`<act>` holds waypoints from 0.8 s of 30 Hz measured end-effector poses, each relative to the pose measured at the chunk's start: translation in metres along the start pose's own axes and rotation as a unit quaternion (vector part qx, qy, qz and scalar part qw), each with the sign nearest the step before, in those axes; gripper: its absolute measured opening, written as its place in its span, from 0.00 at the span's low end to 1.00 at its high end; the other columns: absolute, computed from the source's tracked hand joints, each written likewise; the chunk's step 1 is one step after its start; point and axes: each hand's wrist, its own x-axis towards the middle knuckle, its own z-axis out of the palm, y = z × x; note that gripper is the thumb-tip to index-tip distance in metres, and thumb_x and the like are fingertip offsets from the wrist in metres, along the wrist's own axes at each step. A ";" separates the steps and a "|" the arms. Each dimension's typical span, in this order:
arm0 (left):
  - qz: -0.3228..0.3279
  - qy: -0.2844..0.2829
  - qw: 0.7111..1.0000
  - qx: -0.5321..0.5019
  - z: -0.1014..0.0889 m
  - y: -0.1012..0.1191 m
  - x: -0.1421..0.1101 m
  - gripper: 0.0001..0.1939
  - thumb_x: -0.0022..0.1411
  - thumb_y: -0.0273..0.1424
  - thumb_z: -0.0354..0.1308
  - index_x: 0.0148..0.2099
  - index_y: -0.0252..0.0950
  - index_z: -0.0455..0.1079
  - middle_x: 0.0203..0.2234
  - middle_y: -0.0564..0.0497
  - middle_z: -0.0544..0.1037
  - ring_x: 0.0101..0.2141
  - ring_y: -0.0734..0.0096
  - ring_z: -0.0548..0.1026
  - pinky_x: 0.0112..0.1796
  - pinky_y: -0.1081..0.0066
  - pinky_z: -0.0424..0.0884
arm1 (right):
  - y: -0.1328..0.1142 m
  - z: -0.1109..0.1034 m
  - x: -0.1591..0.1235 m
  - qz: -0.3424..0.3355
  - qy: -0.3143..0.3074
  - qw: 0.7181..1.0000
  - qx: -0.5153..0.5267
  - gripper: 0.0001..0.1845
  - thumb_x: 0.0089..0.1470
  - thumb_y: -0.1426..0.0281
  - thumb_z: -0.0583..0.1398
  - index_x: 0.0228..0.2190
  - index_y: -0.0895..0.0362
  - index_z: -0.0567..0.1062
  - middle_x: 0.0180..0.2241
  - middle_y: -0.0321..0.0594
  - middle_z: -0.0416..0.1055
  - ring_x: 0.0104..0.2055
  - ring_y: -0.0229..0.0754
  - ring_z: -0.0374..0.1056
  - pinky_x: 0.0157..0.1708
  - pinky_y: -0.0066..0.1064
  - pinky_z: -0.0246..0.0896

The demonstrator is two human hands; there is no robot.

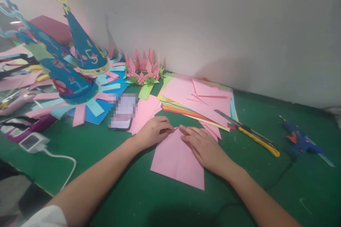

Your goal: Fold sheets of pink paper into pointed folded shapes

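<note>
A pink sheet of paper (177, 161) lies on the green table, its upper corners folded in toward a point at the far end. My left hand (156, 129) is closed at that point, thumb and fingers pinching the paper's upper left edge. Across the upper right edge rests my right hand (206, 145), fingers stretched out and lying on the paper. Its fingertips come close to those of my left hand at the tip. Part of the folded edge is hidden beneath the fingers.
Behind my hands is a stack of coloured paper (197, 94), with a yellow utility knife (258, 140) against it. A blue glue gun (301, 140) lies right. Left are a phone (124, 111), a pink paper crown (144, 67), blue cone hats (86, 51) and a white cable (71, 159).
</note>
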 end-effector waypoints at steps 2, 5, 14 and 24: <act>0.021 -0.016 0.999 0.025 -0.002 -0.002 -0.001 0.11 0.65 0.28 0.50 0.39 0.35 0.74 0.31 0.47 0.73 0.33 0.71 0.70 0.36 0.71 0.66 | 0.000 0.000 0.000 -0.004 -0.003 1.000 0.004 0.15 0.59 0.76 0.49 0.45 0.55 0.70 0.59 0.44 0.59 0.56 0.47 0.59 0.50 0.46 0.57; 0.044 -0.041 0.997 0.052 -0.004 -0.005 -0.002 0.13 0.66 0.30 0.48 0.40 0.35 0.75 0.33 0.46 0.73 0.34 0.70 0.70 0.37 0.71 0.66 | 0.000 -0.002 0.001 -0.009 -0.005 1.000 0.007 0.15 0.60 0.77 0.48 0.45 0.55 0.69 0.60 0.43 0.58 0.55 0.47 0.59 0.49 0.45 0.57; 0.066 -0.091 0.991 0.069 -0.010 -0.006 -0.001 0.13 0.65 0.27 0.48 0.40 0.35 0.74 0.35 0.45 0.73 0.36 0.70 0.70 0.38 0.71 0.66 | 0.000 -0.002 0.002 -0.006 -0.020 1.000 0.002 0.17 0.58 0.78 0.48 0.45 0.55 0.69 0.60 0.41 0.58 0.54 0.48 0.60 0.47 0.45 0.58; 0.092 -0.099 0.987 0.091 -0.016 -0.001 0.000 0.13 0.65 0.25 0.47 0.40 0.34 0.73 0.35 0.44 0.73 0.36 0.69 0.70 0.37 0.70 0.67 | 0.000 -0.002 0.002 -0.004 -0.010 1.000 -0.009 0.17 0.57 0.79 0.49 0.44 0.55 0.70 0.58 0.41 0.61 0.53 0.47 0.61 0.47 0.45 0.59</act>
